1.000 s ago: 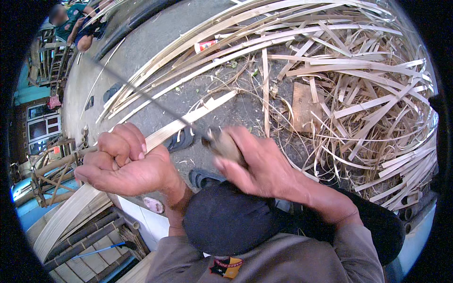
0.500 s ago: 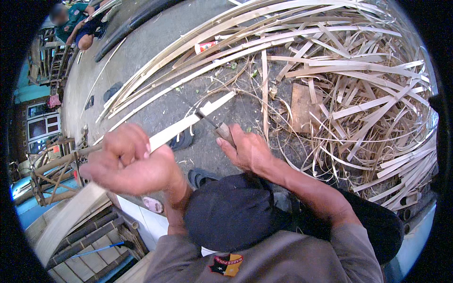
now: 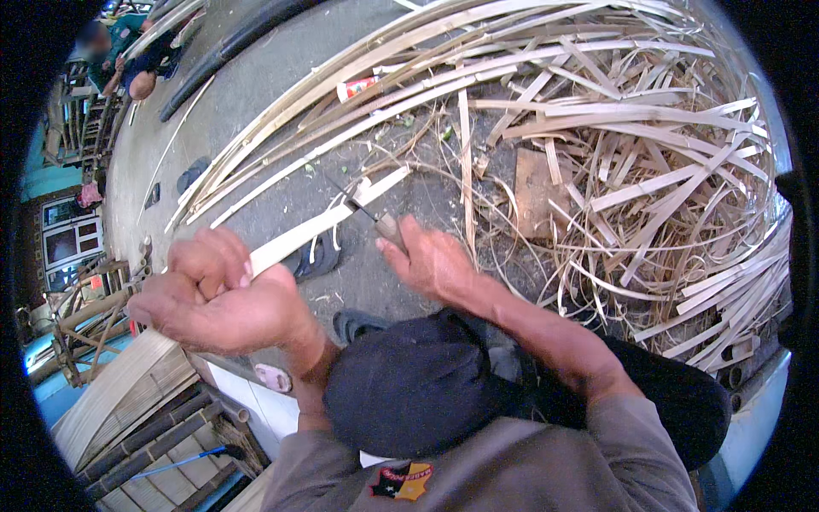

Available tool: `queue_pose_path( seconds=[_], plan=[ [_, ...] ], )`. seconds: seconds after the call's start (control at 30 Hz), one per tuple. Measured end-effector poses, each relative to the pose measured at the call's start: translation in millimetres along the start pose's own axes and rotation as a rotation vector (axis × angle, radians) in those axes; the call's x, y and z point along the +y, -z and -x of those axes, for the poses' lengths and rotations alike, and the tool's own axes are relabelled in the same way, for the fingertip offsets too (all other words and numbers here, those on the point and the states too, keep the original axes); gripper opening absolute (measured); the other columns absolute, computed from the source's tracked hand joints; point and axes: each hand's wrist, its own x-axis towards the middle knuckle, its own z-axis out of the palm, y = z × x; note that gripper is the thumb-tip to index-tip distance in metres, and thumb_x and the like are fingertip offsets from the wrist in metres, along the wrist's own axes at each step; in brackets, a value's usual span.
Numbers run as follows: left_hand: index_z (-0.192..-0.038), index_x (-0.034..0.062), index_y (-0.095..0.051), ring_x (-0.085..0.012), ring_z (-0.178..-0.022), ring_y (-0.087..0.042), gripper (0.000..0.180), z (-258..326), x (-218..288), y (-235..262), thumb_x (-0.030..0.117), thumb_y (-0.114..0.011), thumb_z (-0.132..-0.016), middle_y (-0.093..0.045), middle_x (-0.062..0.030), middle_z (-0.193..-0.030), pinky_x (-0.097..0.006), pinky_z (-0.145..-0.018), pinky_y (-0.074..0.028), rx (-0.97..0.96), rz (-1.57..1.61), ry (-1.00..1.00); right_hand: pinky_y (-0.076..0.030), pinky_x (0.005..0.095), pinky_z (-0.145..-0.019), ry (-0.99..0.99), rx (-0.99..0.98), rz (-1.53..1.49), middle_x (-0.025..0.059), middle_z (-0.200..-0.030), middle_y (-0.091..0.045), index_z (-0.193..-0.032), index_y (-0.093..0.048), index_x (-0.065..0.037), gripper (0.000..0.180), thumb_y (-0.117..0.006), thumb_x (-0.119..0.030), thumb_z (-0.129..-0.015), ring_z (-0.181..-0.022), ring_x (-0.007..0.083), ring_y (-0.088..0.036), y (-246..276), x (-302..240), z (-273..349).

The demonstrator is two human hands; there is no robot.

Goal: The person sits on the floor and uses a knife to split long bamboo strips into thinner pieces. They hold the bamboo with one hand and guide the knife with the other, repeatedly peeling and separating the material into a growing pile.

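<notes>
My left hand (image 3: pixel 226 294) is closed around a long pale bamboo strip (image 3: pixel 294 239). The strip slants from lower left up to the right, its far end past the knife. My right hand (image 3: pixel 433 263) grips the wooden handle of a knife (image 3: pixel 388 227), thumb along the handle. The dark, narrow blade crosses the strip a little short of its far end and touches it there. A thin curled shaving (image 3: pixel 317 243) hangs beside the strip. Behind my left hand a wide pale bamboo length (image 3: pixel 119 384) runs down to the lower left.
A tangled heap of bamboo strips and shavings (image 3: pixel 631 188) fills the right side. Long strips (image 3: pixel 341 90) curve across the back, near a red-and-white cup (image 3: pixel 356 88). Dark sandals (image 3: pixel 320 260) lie on the floor. Dark poles (image 3: pixel 158 439) lie at lower left. Another person (image 3: pixel 124 55) is at far left.
The whole view has shifted slightly, so the scene sits a little further left. Both hands keep their grips, and the blade stays at nearly the same place on the strip.
</notes>
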Motion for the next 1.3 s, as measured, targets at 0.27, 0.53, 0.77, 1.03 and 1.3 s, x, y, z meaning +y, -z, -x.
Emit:
queue_pose_path(
  seconds=[0.27, 0.53, 0.77, 1.03, 1.3],
  plan=[
    [-0.063, 0.0188, -0.023, -0.0066, -0.041, -0.021, 0.053, -3, -8, 6, 0.048, -0.034, -0.106, -0.024, 0.0033, -0.050, -0.024, -0.040, -0.016, -0.028, 0.168, 0.056, -0.057, 0.0533, -0.071, -0.253, 0.041, 0.250, 0.0269, -0.083, -0.069, -0.114, -0.057, 0.001, 0.051, -0.050, -0.047, -0.098, -0.077, 0.0436, -0.070, 6, 88, -28],
    [-0.062, 0.0187, -0.025, -0.0085, -0.042, -0.021, 0.057, 13, -22, -34, 0.053, -0.032, -0.106, -0.025, 0.0032, -0.051, -0.026, -0.040, -0.015, -0.084, 0.255, 0.186, -0.051, 0.0510, -0.065, -0.002, 0.219, 0.026, 0.0254, -0.075, -0.064, -0.110, -0.053, 0.003, 0.049, -0.060, -0.042, -0.096, -0.070, 0.0422, -0.066, -13, 111, 11],
    [-0.063, 0.0197, -0.024, -0.0076, -0.044, -0.014, 0.054, -5, 38, -39, 0.052, -0.033, -0.106, -0.021, 0.0039, -0.052, -0.025, -0.041, -0.012, -0.409, 0.640, 0.269, -0.051, 0.0466, -0.070, -0.195, 0.477, -0.237, 0.0246, -0.084, -0.067, -0.119, -0.052, 0.001, 0.045, -0.057, -0.040, -0.099, -0.076, 0.0392, -0.068, 28, 86, 63],
    [-0.066, 0.0186, -0.021, -0.0071, -0.042, -0.015, 0.054, 55, 21, -118, 0.051, -0.036, -0.106, -0.021, 0.0034, -0.051, -0.025, -0.040, -0.011, -0.380, 0.622, 0.347, -0.049, 0.0453, -0.069, -0.449, 0.618, -0.196, 0.0211, -0.076, -0.064, -0.108, -0.058, 0.002, 0.042, -0.055, -0.040, -0.099, -0.070, 0.0356, -0.064, 59, 108, 81],
    [-0.064, 0.0183, -0.023, -0.0069, -0.041, -0.014, 0.055, 53, 13, -116, 0.050, -0.040, -0.106, -0.021, 0.0026, -0.049, -0.024, -0.039, -0.011, -0.402, 0.604, 0.315, -0.050, 0.0456, -0.060, -0.011, 0.590, -0.114, 0.0214, -0.073, -0.063, -0.113, -0.055, -0.004, 0.038, -0.059, -0.039, -0.098, -0.066, 0.0378, -0.067, 76, 26, 73]
  ],
)
